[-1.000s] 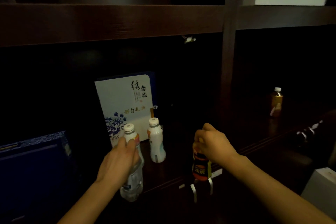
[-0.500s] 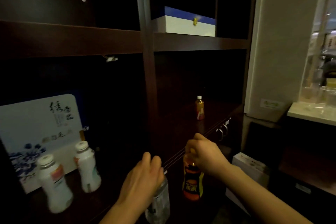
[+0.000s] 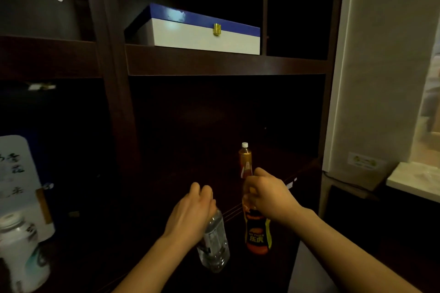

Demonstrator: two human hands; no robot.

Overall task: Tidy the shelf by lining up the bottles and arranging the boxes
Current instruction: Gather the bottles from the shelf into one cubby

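Observation:
My left hand (image 3: 190, 214) grips the top of a clear water bottle (image 3: 214, 242), held in the air in front of the dark wooden shelf (image 3: 223, 63). My right hand (image 3: 269, 194) grips the neck of a dark bottle with an orange and yellow label (image 3: 258, 233), just right of the water bottle. Behind my right hand an amber tea bottle (image 3: 245, 162) with a white cap stands in the right compartment. A white bottle (image 3: 20, 252) and a white box with blue print (image 3: 16, 173) stand in the left compartment. A blue-lidded white box (image 3: 202, 35) lies on the upper shelf.
A vertical divider (image 3: 119, 107) separates the two lower compartments. A pale wall (image 3: 381, 66) borders the shelf on the right, with a light countertop (image 3: 414, 183) beyond it. Something white (image 3: 309, 269) sits low under my right forearm.
The view has swung right, from the left compartment to the right one. Both hands carried their bottles rightward, now in front of the compartment with the tea bottle.

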